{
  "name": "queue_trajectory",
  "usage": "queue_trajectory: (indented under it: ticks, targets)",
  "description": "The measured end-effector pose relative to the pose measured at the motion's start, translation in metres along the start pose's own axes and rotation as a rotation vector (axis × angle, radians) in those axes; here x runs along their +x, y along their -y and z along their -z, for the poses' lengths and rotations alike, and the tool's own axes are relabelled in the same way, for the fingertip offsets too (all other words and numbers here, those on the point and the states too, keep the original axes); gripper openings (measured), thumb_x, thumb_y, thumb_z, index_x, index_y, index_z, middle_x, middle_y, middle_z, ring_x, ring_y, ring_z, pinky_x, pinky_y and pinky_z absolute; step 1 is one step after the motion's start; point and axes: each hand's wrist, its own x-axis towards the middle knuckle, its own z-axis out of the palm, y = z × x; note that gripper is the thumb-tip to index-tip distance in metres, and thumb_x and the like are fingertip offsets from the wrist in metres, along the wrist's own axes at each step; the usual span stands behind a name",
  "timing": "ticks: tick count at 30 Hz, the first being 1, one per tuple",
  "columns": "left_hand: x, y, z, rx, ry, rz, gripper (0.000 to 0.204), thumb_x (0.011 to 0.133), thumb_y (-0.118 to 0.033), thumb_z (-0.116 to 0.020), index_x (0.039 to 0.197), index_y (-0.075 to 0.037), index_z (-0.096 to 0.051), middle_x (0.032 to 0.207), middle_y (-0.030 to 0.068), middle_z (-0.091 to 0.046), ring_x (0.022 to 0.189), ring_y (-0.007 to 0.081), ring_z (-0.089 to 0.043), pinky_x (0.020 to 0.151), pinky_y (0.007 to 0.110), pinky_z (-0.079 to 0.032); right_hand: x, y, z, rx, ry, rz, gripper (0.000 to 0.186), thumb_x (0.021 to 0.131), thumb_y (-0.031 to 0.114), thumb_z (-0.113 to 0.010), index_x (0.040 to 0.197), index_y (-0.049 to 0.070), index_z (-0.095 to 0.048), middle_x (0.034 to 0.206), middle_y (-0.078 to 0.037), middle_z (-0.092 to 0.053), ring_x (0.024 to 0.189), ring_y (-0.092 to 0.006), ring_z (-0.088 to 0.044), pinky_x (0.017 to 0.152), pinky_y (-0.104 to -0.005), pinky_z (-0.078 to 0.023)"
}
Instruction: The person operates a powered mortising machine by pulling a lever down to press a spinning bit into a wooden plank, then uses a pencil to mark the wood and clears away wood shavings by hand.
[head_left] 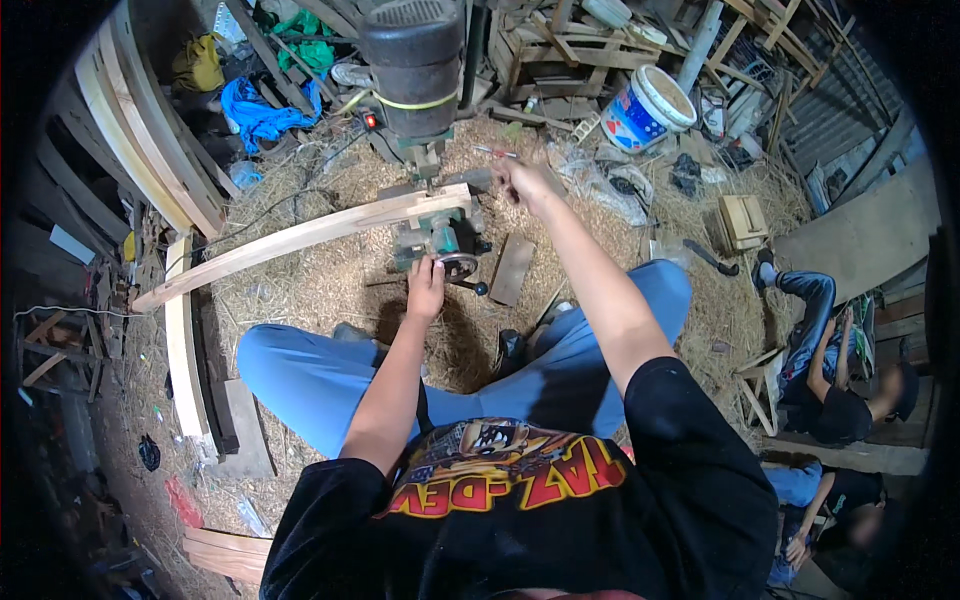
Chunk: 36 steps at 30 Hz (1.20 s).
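Note:
My left hand [426, 288] rests with curled fingers on the rim of a metal handwheel [458, 266]. The wheel is on a green vise [432, 236] below an upright drilling machine with a dark motor [412, 70]. A long, slightly curved wooden beam [310, 235] has its right end at the vise, under the machine's head. Its left end reaches another pale board [183, 345]. To the right of the head, my right hand [526, 186] is closed, with a thin red-and-pale pen-like stick [505, 154] at its fingers. Whether those fingers also touch a lever is unclear.
Curved planks [135, 130] lean at the left. A white-and-blue bucket [648, 108] stands back right, near a wooden block [742, 221]. A short board [513, 269] lies on the shavings beside the vise. Two other people sit at the right, one in dark clothes [835, 400].

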Motion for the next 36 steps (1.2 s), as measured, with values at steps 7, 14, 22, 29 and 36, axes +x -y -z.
queue_trajectory:
  ticks: [7, 14, 22, 29, 36]
  targets:
    - [0.006, -0.068, -0.005, 0.217, -0.152, -0.161, 0.029, 0.094, -0.023, -0.064, 0.116, -0.004, -0.06, 0.129, 0.022, -0.052, 0.123, 0.0433, -0.046, 0.111, 0.055, -0.033, -0.001, -0.141, 0.06, -0.032, -0.228, -0.272, 0.014, 0.09, 0.014, -0.052, 0.088, 0.005, -0.062, 0.069, -0.007, -0.059, 0.051, -0.0175, -0.051, 0.047, -0.0365, -0.038]
    - [0.019, -0.12, -0.056, 0.333, 0.056, -0.449, 0.026, 0.088, -0.019, -0.068, 0.11, -0.006, -0.063, 0.132, 0.0173, -0.053, 0.136, 0.0396, -0.043, 0.12, 0.059, -0.024, -0.022, -0.339, 0.115, -0.614, -0.449, -0.329, 0.028, 0.087, 0.022, -0.056, 0.1, 0.0, -0.066, 0.09, -0.019, -0.072, 0.076, -0.0345, -0.069, 0.068, -0.0459, -0.053]
    - [0.002, -0.089, -0.098, 0.34, 0.446, -0.481, 0.022, 0.09, -0.021, -0.067, 0.107, -0.007, -0.068, 0.13, 0.015, -0.061, 0.135, 0.0349, -0.049, 0.121, 0.053, -0.027, -0.078, -0.347, 0.106, -0.778, -0.023, -0.648, 0.059, 0.081, 0.021, -0.059, 0.137, 0.004, -0.06, 0.129, -0.027, -0.064, 0.123, -0.0437, -0.061, 0.109, -0.0439, -0.046]
    - [0.008, -0.093, -0.102, 0.344, 0.458, -0.484, 0.017, 0.087, -0.019, -0.069, 0.097, -0.006, -0.07, 0.116, 0.0126, -0.067, 0.111, 0.0344, -0.063, 0.096, 0.046, -0.049, -0.06, -0.39, 0.106, -0.81, 0.103, -0.501, 0.054, 0.079, 0.02, -0.061, 0.129, 0.003, -0.066, 0.126, -0.026, -0.066, 0.117, -0.0426, -0.064, 0.096, -0.0449, -0.054]
    - [0.01, -0.089, -0.105, 0.266, 0.464, -0.457, 0.016, 0.088, -0.018, -0.068, 0.096, -0.005, -0.069, 0.115, 0.013, -0.066, 0.113, 0.0345, -0.061, 0.101, 0.046, -0.047, -0.042, -0.403, 0.102, -0.874, 0.112, -0.702, 0.047, 0.075, 0.033, -0.08, 0.11, 0.002, -0.076, 0.12, -0.018, -0.072, 0.112, -0.0365, -0.069, 0.092, -0.0448, -0.057]
